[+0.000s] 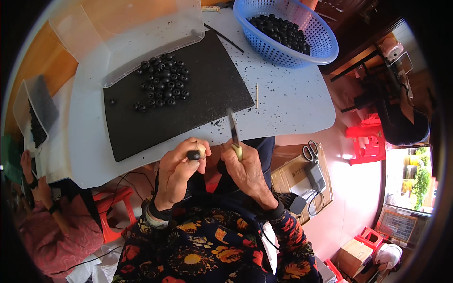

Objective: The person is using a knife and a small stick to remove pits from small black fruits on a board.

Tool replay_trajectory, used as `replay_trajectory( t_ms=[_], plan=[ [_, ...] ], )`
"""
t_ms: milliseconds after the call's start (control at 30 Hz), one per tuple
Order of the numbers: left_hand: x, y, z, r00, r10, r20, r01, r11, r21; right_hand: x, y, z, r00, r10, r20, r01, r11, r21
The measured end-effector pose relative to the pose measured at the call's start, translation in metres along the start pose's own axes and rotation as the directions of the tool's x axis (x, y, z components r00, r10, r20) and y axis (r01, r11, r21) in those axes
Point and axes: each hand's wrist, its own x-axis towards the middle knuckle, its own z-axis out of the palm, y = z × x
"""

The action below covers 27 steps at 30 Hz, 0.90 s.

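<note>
My left hand [179, 172] is closed, its thumb and fingers pinching a small black rounded piece [193, 155]. My right hand [247, 172] wraps round the pale yellow-green handle of a knife [233, 126]. The blade points up and away from me, just past the table's near edge and beside the left hand. Both hands are apart, in front of my body. Beyond them a dark mat [198, 101] lies on the table, bearing a heap of shiny black ring-like beads [165, 80], several with visible holes. One small dark bit sits alone at its left.
A blue perforated basket [325, 52] with more black pieces stands at the far right of the pale table [297, 111]. A clear plastic box [141, 28] lies at the back left. Dark crumbs and a thin stick [257, 95] lie about. Someone's hands [42, 188] are at far left.
</note>
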Motion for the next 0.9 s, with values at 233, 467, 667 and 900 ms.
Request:
replay_trajectory(
  t_ms=[233,467,667,900],
  plan=[
    [0.001,-0.003,0.0,0.998,-0.063,0.002,0.063,0.998,-0.016,-0.003,-0.019,0.008,0.991,-0.121,-0.05,0.126,0.984,0.123],
    [0.005,-0.012,0.001,0.993,0.087,0.077,-0.105,0.955,0.279,0.012,-0.024,0.01,0.989,-0.142,0.031,0.14,0.988,0.059],
    [0.003,-0.017,0.0,0.994,-0.109,0.022,0.103,0.974,0.202,0.01,-0.019,0.005,0.995,0.012,-0.094,-0.002,0.995,0.104],
    [0.013,-0.013,0.009,0.993,-0.11,-0.03,0.114,0.941,0.319,0.029,-0.04,-0.003,0.987,-0.156,0.02,0.156,0.947,-0.282]
  ],
)
